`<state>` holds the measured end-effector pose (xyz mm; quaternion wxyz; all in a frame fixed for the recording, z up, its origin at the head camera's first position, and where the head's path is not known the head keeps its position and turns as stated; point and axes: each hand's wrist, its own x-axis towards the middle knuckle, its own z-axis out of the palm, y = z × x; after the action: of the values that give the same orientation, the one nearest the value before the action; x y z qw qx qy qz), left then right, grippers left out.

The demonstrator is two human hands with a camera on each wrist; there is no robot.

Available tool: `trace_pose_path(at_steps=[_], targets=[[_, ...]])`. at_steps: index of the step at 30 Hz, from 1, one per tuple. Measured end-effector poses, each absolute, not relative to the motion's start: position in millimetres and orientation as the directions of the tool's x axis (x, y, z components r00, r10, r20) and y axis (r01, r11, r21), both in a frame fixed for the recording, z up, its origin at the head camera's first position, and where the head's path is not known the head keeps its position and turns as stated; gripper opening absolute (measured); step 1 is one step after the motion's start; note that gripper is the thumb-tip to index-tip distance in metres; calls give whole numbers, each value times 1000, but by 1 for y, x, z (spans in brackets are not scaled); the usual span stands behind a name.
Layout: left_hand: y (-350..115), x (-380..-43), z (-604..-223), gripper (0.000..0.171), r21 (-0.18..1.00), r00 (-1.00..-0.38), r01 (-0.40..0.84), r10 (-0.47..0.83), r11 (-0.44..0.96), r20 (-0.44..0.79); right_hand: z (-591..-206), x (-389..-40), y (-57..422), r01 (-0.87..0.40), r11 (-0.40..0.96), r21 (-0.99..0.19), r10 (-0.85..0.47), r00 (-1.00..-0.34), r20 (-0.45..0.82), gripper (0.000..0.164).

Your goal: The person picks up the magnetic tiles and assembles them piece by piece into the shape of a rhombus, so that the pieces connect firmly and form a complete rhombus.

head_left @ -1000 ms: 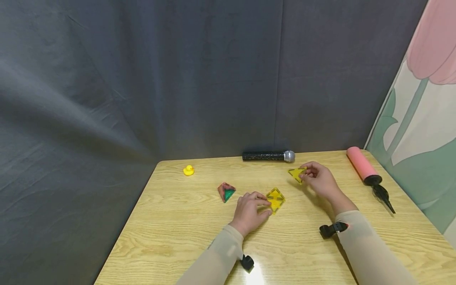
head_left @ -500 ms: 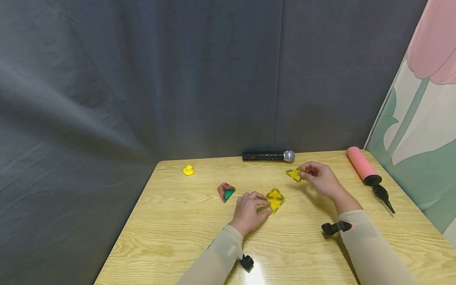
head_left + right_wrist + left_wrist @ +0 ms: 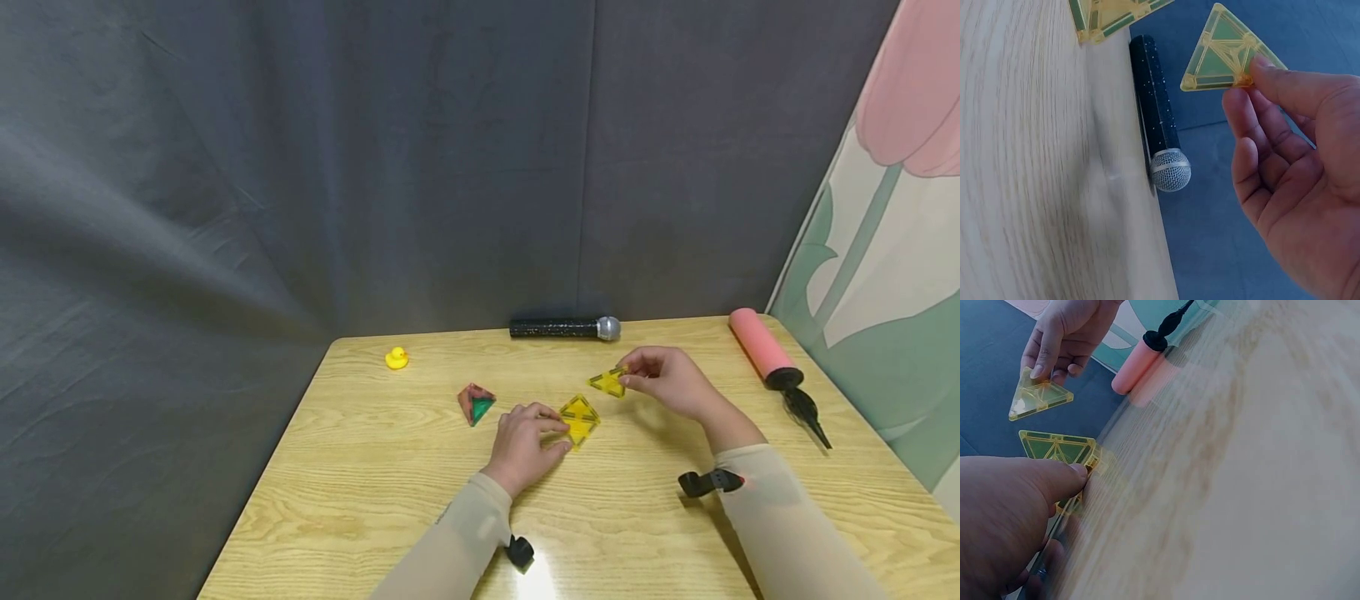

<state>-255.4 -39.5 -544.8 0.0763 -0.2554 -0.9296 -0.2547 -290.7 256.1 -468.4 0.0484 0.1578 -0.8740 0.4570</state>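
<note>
My left hand holds the left side of two yellow triangular magnetic tiles, which lie edge to edge as a diamond on the table. In the left wrist view its thumb presses on the near corner of these tiles. Up and to the right, my right hand pinches a third yellow triangular magnetic tile by one corner, between thumb and fingers. That tile is off the table and apart from the diamond. A small red and green tile piece sits left of my left hand.
A black glittery microphone with a silver head lies along the table's back edge. At the back left stands a yellow rubber duck. Far right lies a pink hand pump with a black nozzle. A dark curtain hangs behind the wooden table.
My right hand has brought its tile left and slightly down, nearer the diamond, and the tile has turned a little. The left hand stays in place.
</note>
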Motion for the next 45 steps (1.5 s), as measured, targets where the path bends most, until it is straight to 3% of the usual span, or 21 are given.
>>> trace_pose_path(at_steps=[23, 45], targets=[[-39, -257, -547, 27, 406, -849, 526, 438, 747, 295, -455, -277, 236, -382, 432, -817, -424, -886, 189, 9], [-39, -257, -546, 26, 421, -853, 520, 432, 743, 292, -469, -281, 228, -360, 468, -807, -451, -883, 132, 11]])
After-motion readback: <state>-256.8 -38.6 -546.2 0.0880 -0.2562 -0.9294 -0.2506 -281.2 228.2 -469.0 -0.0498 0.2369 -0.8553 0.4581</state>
